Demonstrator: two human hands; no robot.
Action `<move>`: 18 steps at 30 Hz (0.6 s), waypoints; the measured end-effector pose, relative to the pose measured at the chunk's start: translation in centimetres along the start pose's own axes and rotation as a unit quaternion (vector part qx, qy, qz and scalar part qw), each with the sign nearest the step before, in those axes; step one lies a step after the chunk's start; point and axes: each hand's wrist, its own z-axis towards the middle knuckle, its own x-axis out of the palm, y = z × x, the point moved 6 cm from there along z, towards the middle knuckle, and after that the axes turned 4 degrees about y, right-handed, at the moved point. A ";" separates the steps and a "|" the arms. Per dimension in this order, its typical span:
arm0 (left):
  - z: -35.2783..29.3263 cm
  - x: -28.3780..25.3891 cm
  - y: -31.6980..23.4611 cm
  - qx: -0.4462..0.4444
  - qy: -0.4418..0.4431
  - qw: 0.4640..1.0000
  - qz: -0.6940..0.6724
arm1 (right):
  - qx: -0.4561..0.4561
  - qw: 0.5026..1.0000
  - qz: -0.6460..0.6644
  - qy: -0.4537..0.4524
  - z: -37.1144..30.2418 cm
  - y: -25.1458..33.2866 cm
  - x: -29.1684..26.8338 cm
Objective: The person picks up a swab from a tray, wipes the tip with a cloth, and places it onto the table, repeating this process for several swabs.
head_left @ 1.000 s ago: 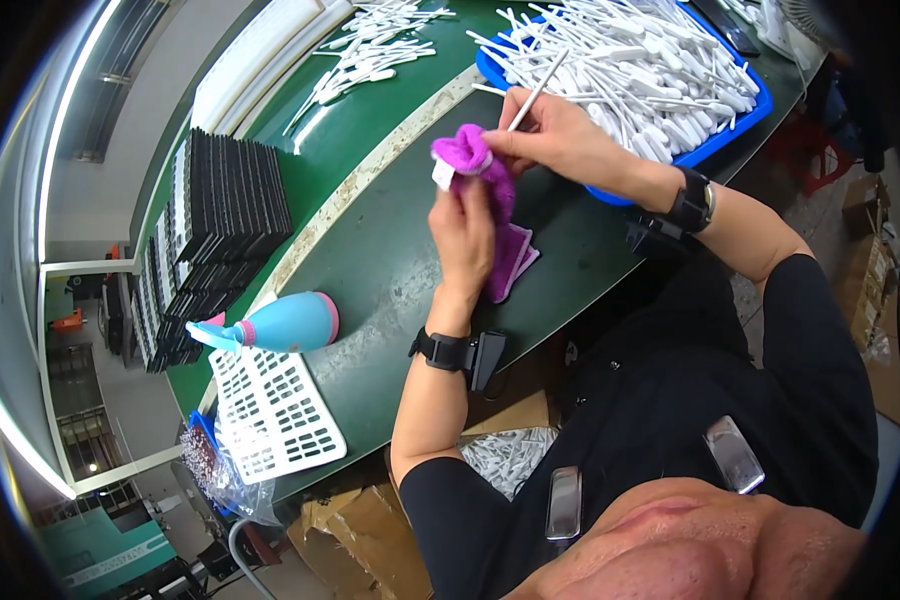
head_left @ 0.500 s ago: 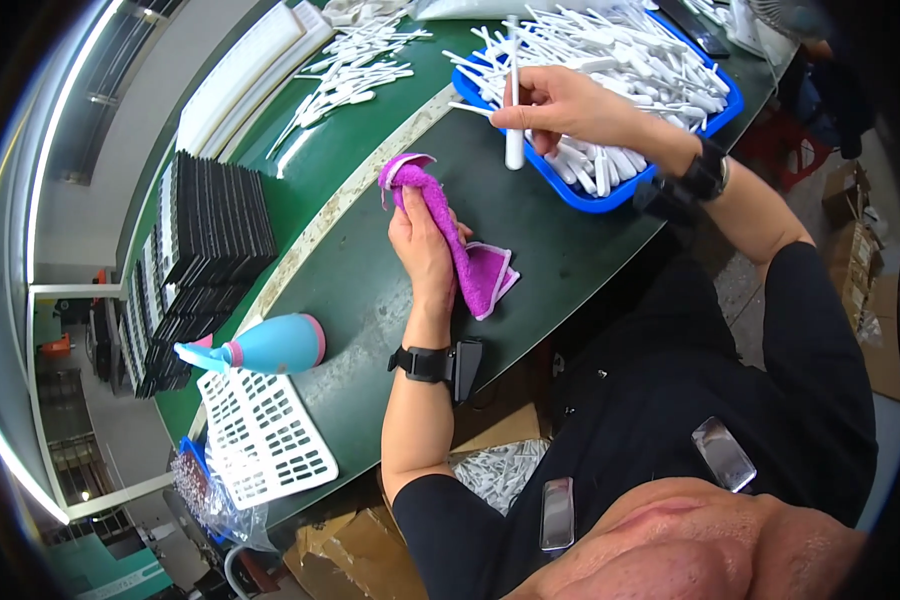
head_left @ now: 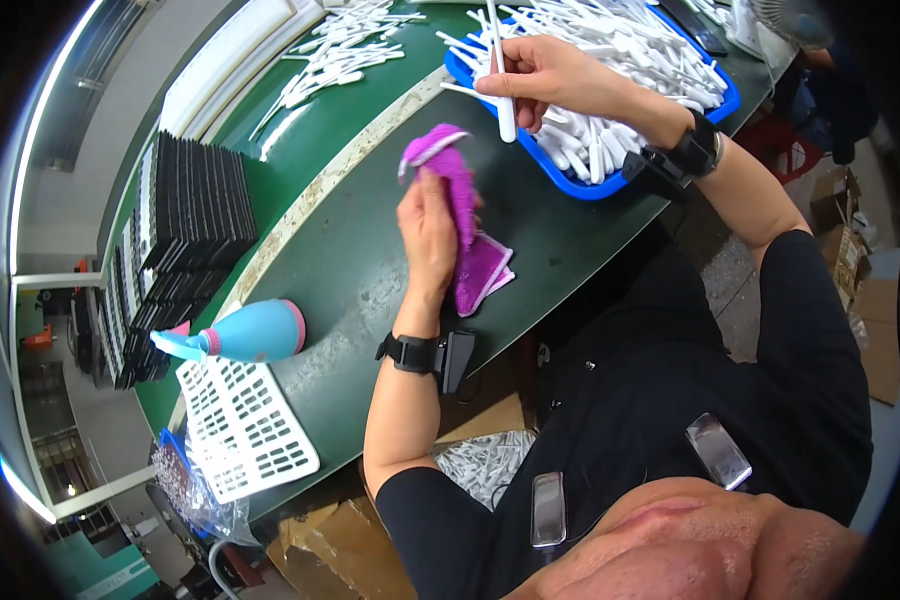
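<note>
I notice the left one of two wide fisheye cameras sitting on the person's head, facing down over the tabletop (head_left: 345, 255). Its view takes in the left hand (head_left: 427, 235) and right hand (head_left: 550, 78) from above, at middle range; the black shirt (head_left: 630, 435) looms nearer, lower right, and straight edges bow toward the rim.

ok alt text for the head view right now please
A person's left hand grips a purple cloth at a dark green worktable, while the right hand holds a slim white stick near a blue tray heaped with similar sticks. A light blue spray bottle is at left.
</note>
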 end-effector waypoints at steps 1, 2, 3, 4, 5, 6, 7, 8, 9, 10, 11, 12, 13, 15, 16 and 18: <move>-0.2 0.1 0.4 -0.003 -0.009 1.000 0.002 | -0.022 1.000 0.009 -0.004 0.1 -0.1 0.9; -0.1 0.8 0.4 0.034 0.007 0.998 0.055 | -0.043 0.999 0.016 -0.010 0.1 -0.3 1.7; -0.1 1.5 0.5 0.070 0.024 0.991 0.109 | -0.064 0.998 0.024 -0.016 0.1 -0.3 2.4; -0.2 1.9 0.4 0.105 0.040 0.980 0.163 | -0.064 0.998 0.027 -0.010 0.1 -0.4 3.2; -0.3 1.9 0.4 0.101 0.035 0.981 0.165 | -0.100 0.994 -0.003 -0.032 0.1 -0.1 3.7; -0.3 1.9 0.3 0.099 0.028 0.982 0.156 | -0.135 0.989 -0.032 -0.055 -0.1 0.4 4.2; -0.4 1.8 0.1 0.097 0.021 0.984 0.148 | -0.171 0.980 -0.062 -0.077 -0.3 0.9 4.7; -0.6 1.7 -0.1 0.096 0.014 0.986 0.139 | -0.171 0.981 -0.059 -0.073 -0.4 1.0 5.0; -0.9 1.3 -0.4 0.093 0.010 0.986 0.140 | -0.156 0.986 -0.024 -0.057 -0.5 1.1 5.2; -1.0 1.0 -0.3 0.064 0.015 0.992 0.111 | -0.140 0.989 0.008 -0.044 -0.7 1.3 5.1; -1.1 0.7 -0.3 0.035 0.020 0.996 0.082 | -0.125 0.991 0.039 -0.031 -0.8 1.2 5.1; -1.1 0.6 -0.3 0.006 0.025 0.998 0.053 | -0.125 0.991 0.039 -0.030 -0.9 1.1 5.3; -1.0 0.8 -0.6 0.007 0.025 0.998 0.053 | -0.117 0.990 0.065 -0.034 -1.0 0.7 5.4; -0.9 1.2 -0.7 -0.044 0.036 0.996 -0.062 | -0.103 0.987 0.118 -0.043 -1.1 0.1 5.6; -0.9 1.4 -0.6 -0.070 0.042 0.990 -0.118 | -0.104 0.987 0.118 -0.044 -1.1 0.1 5.5; -0.6 1.0 -0.2 -0.072 0.031 0.988 -0.135 | -0.084 0.983 0.157 -0.046 -1.0 -0.2 4.8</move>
